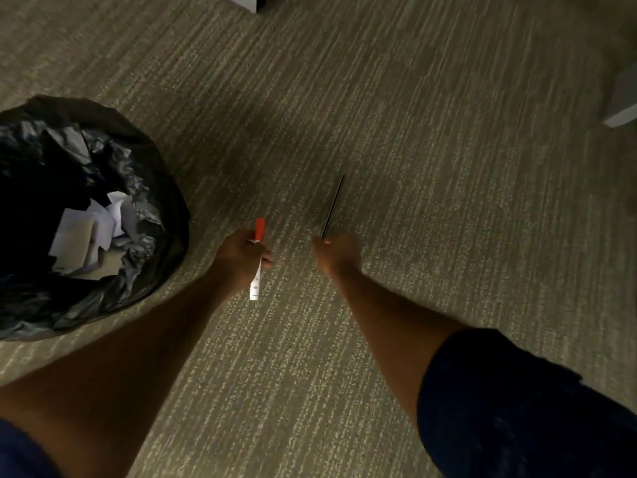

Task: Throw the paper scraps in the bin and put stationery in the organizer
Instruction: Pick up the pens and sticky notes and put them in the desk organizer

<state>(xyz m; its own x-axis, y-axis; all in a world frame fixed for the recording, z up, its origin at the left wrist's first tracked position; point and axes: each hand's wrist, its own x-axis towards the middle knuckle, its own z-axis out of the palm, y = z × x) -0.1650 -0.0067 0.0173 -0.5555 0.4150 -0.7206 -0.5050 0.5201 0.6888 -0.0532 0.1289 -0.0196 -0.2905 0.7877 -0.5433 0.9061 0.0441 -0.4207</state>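
My left hand is closed around a white marker with a red cap, cap pointing away from me. My right hand grips the near end of a thin dark pencil that points away over the carpet. Both hands hover above the floor, to the right of a bin lined with a black bag. Crumpled white paper scraps lie inside the bin. No organizer is in view.
Grey-green striped carpet covers the floor. A pale furniture corner sits at the right edge and another pale edge at the top. Dark blue sleeves show on both arms.
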